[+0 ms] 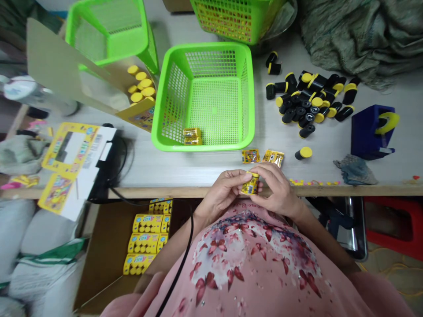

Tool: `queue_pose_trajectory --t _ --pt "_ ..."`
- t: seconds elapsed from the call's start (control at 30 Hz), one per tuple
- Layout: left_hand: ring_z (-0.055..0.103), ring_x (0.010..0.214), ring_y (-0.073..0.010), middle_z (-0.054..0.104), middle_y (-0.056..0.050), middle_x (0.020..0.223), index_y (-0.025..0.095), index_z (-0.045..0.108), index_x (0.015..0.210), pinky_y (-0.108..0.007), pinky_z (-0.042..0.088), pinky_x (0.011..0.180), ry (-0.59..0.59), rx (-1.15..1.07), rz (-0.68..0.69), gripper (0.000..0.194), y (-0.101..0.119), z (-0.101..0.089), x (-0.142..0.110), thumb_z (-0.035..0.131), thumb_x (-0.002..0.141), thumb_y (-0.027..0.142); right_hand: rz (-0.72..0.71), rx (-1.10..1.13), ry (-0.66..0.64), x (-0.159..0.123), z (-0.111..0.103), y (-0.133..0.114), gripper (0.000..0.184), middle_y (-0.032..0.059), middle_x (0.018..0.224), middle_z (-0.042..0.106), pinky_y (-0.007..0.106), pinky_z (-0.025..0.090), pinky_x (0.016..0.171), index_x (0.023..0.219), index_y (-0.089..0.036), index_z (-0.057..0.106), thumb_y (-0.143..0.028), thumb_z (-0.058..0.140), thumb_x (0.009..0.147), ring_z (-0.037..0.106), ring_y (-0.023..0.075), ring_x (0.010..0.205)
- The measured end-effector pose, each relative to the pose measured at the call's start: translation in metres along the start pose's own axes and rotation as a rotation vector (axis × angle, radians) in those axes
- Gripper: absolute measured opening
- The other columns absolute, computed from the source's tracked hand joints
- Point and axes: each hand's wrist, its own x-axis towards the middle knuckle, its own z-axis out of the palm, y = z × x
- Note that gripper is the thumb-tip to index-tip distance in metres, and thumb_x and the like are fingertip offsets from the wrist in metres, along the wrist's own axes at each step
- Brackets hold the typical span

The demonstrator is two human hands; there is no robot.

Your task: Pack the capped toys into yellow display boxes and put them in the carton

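Observation:
Both hands meet at the table's front edge around one small yellow-labelled container. My left hand pinches it from the left and my right hand wraps it from the right. Just beyond lie two flat yellow labels and a single black container with a yellow cap. A pile of several black, yellow-capped containers sits at the right. The green basket ahead holds two labelled containers.
Two more green baskets stand at the back. A blue tape dispenser and a grey rag lie right. A cardboard display with yellow caps and flat printed cartons sit left. Filled yellow packs rest in a box below.

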Motion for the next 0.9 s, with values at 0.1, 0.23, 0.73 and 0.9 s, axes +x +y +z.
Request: queue_pose_trajectory --t 0.1,0.23,0.73,0.9 --pt "0.055 0.051 -0.0074 0.065 0.001 0.058 0.012 0.074 0.065 -0.02 0.046 0.055 0.141 0.121 0.057 0.035 0.008 0.005 -0.001 0.098 0.052 0.034 -0.029 -0.063 0.0 -0.001 0.003 -0.001 0.047 0.0139 0.113 0.067 0.051 0.06 0.097 0.134 -0.017 0.05 -0.017 0.062 0.089 0.066 0.028 0.109" --pt "0.065 0.066 -0.0127 0.075 -0.003 0.074 0.013 0.078 0.076 -0.023 0.051 0.066 0.282 0.271 0.175 0.04 0.014 0.014 -0.001 0.1 0.047 0.029 -0.004 -0.108 0.043 -0.005 0.015 0.002 0.045 0.0131 0.113 0.068 0.05 0.06 0.094 0.134 -0.019 0.051 -0.019 0.061 0.091 0.068 0.0281 0.108" --pt "0.067 0.079 -0.0156 0.076 -0.002 0.085 0.017 0.079 0.096 -0.029 0.055 0.082 0.094 0.315 0.27 0.033 0.005 -0.005 -0.014 0.089 0.066 0.025 -0.034 0.093 -0.39 0.031 -0.025 0.011 0.048 0.006 0.138 0.067 0.051 0.052 0.111 0.148 -0.033 0.051 -0.018 0.05 0.102 0.061 0.0239 0.129" --pt "0.063 0.065 -0.0118 0.07 0.001 0.071 0.014 0.075 0.11 -0.024 0.053 0.07 0.05 0.199 0.178 0.046 -0.002 -0.02 -0.017 0.085 0.066 0.023 -0.094 0.017 -0.506 0.045 -0.028 0.005 0.044 0.0097 0.121 0.071 0.046 0.062 0.095 0.143 -0.027 0.056 -0.019 0.054 0.1 0.068 0.0251 0.114"
